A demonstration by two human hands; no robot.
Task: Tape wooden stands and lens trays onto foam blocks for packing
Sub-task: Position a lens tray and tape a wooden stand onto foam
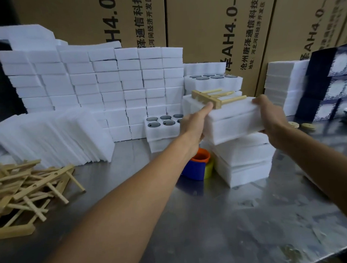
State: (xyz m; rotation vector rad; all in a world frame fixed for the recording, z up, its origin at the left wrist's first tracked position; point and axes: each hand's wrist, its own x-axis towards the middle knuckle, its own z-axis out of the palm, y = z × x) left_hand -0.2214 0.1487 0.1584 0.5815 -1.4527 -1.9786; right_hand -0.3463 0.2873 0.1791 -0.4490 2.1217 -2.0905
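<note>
Closest to me there's a messy heap of pale wooden sticks and stands [27,187] on the shiny steel table [211,228]. Further in, the left hand [194,122] and right hand [270,114] each clamp an end of a white foam block [233,119], lifted above a short stack, probably to steady it. A pale wooden comb-shaped stand [212,97] lies on top, prongs pointing right, thumb pinning its crossbar. Behind: white foam walls [92,85].
</note>
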